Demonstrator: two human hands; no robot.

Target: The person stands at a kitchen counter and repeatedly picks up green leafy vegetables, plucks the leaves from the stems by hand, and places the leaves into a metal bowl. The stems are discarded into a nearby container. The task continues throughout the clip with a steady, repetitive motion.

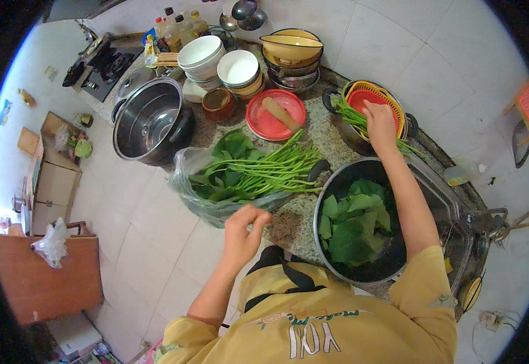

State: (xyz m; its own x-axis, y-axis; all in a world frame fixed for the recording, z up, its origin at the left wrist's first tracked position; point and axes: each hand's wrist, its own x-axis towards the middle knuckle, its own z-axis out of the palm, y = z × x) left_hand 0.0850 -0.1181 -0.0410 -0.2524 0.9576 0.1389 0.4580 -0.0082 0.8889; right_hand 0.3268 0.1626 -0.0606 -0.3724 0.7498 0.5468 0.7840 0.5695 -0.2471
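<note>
My left hand hangs in front of the counter, fingers curled closed, with nothing visible in them. Just beyond it, a clear plastic bag holds a bundle of leafy greens with long stems. My right hand is over a red basket nested in a yellow basket. Its fingers are bunched together; what they may hold is hidden. Cut green stems lie on both sides of that hand. Under my right forearm stands a large dark pot with loose green leaves inside.
Left on the counter stands a big steel pot. Behind are white bowls, a brown jar, a red plastic colander with a wooden stick, and stacked basins. A sink lies right; a stove stands far left.
</note>
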